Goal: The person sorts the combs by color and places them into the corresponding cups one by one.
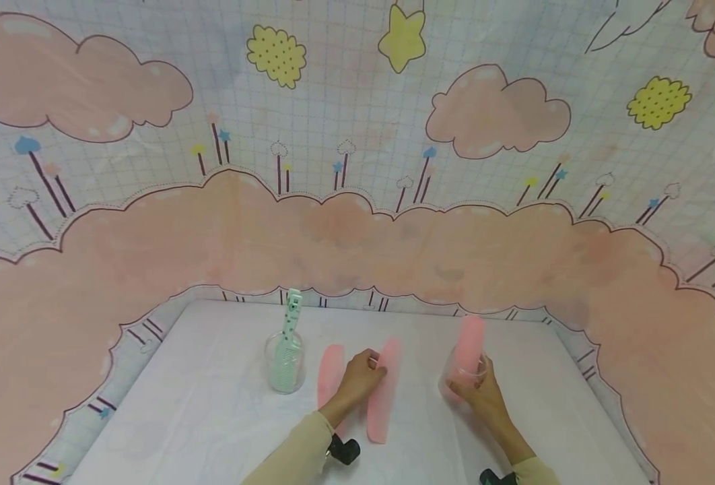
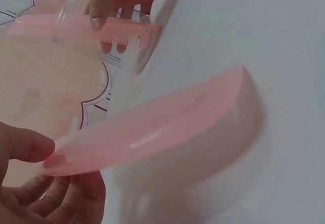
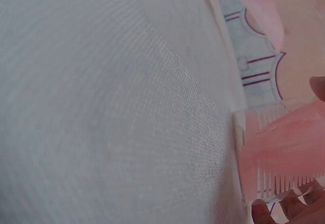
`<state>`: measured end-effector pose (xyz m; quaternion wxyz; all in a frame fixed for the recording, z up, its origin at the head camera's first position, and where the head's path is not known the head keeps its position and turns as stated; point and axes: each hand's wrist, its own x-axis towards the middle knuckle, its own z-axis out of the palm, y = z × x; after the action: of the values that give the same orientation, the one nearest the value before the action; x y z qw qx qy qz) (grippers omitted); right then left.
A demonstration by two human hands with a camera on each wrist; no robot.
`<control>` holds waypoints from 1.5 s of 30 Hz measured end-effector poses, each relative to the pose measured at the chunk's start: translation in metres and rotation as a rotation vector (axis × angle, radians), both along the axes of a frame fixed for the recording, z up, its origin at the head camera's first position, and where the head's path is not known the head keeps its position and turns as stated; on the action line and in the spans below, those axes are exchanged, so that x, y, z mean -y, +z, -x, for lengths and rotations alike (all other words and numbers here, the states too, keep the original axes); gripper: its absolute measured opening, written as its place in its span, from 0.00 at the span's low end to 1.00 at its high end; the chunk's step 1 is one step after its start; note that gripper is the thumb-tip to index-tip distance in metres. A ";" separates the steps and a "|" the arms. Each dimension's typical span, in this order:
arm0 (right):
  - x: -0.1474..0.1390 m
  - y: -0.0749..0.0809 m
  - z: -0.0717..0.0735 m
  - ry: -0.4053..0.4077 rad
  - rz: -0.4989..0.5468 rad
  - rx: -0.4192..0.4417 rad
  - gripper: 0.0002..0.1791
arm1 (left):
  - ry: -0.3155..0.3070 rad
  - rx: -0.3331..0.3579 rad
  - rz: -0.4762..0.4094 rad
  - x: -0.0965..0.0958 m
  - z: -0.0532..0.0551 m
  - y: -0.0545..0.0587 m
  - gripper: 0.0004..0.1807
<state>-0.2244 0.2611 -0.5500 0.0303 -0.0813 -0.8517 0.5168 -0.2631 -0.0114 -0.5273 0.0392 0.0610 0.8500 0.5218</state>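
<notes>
My left hand (image 1: 359,377) pinches one end of a long, flat pink plastic piece (image 2: 157,125) between thumb and fingers. One edge of it is curved, and no teeth show on it. Tilted over the white surface, it casts a shadow below. Beside that hand, partly covered by it, lies a second pink piece (image 1: 330,369). On the right, my right hand (image 1: 485,394) grips a clear plastic cup (image 2: 127,60) with fingers and thumb around its side. Inside the cup stands a pink comb (image 1: 470,340), teeth down, its upper end above the rim.
A second clear cup (image 1: 269,357) stands to the left, with a mint-green comb (image 1: 293,310) in it, handle up. The table (image 1: 200,377) is covered in white cloth. Behind it hangs a patterned backdrop (image 1: 333,242) with clouds and stars.
</notes>
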 end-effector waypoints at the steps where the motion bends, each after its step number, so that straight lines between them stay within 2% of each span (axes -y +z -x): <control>1: 0.000 0.000 0.000 0.001 0.007 0.000 0.56 | 0.000 -0.008 -0.008 0.001 0.000 0.001 0.16; 4: 0.000 -0.001 0.001 0.004 0.012 0.002 0.57 | 0.001 -0.031 -0.033 0.004 -0.001 0.003 0.15; 17: 0.000 -0.004 0.000 -0.001 0.012 0.006 0.57 | 0.019 -0.058 -0.144 0.019 -0.005 0.021 0.13; 26: 0.000 -0.005 0.001 0.004 0.003 0.001 0.57 | -0.006 -0.063 -0.241 0.025 -0.008 0.034 0.13; 38: 0.000 -0.005 0.002 0.007 0.023 -0.010 0.57 | -0.038 -0.109 -0.317 0.024 -0.013 0.068 0.11; 45: -0.001 -0.001 0.003 -0.005 -0.009 0.021 0.57 | -0.059 -0.125 -0.361 0.015 -0.013 0.085 0.11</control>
<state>-0.2274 0.2619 -0.5507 0.0229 -0.0888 -0.8542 0.5118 -0.2502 -0.0259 -0.4426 -0.0098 0.1240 0.7411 0.6598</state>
